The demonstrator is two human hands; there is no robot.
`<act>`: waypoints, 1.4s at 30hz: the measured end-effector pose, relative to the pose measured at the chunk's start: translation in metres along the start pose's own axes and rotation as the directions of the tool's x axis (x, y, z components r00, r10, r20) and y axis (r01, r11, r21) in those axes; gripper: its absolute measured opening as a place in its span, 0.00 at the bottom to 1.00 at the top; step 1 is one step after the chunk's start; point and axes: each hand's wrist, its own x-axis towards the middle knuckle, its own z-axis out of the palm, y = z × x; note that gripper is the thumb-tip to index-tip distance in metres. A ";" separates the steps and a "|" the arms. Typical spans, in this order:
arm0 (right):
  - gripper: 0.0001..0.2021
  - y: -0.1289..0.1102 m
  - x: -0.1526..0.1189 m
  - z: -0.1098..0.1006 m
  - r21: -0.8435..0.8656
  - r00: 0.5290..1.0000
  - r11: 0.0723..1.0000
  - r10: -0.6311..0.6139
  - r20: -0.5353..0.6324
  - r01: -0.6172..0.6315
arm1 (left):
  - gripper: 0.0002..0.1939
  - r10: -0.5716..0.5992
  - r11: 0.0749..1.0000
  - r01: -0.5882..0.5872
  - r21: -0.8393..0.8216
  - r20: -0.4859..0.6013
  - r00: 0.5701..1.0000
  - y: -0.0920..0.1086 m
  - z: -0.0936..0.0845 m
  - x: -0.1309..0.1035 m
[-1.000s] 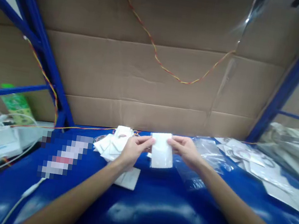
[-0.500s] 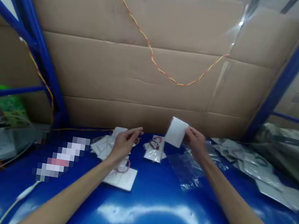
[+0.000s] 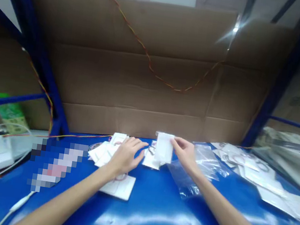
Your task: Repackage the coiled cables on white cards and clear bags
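Note:
My right hand (image 3: 185,154) pinches the right edge of a small white card (image 3: 164,149), held upright; a thin clear edge shows at its top. Just behind and below it on the blue table lies a white packet (image 3: 150,160) with a dark cord loop, partly covered by the card. To the left, my left hand (image 3: 128,156) is open, its thumb apart from its fingers, holding nothing. It hovers over a pile of white cards (image 3: 103,152), hiding part of it. Nearer me, a larger white card (image 3: 120,187) carries a pink cord loop. Clear plastic bags (image 3: 185,179) lie beneath my right hand.
Several white packets (image 3: 259,170) are spread at the right. A power strip (image 3: 55,170), blurred out, lies at the left with a white cable (image 3: 19,204). A cardboard wall (image 3: 141,92) closes the back, between blue posts (image 3: 276,86).
My right hand has brought the white card left and down, over the packet. My left hand has spread its previously bunched fingers. The view has tilted up slightly and looks darker.

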 end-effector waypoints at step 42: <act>0.18 -0.034 -0.030 0.020 0.025 0.922 0.999 0.023 0.386 -0.036 | 0.17 -0.339 0.634 0.347 -0.691 0.155 0.928 0.037 0.003 -0.020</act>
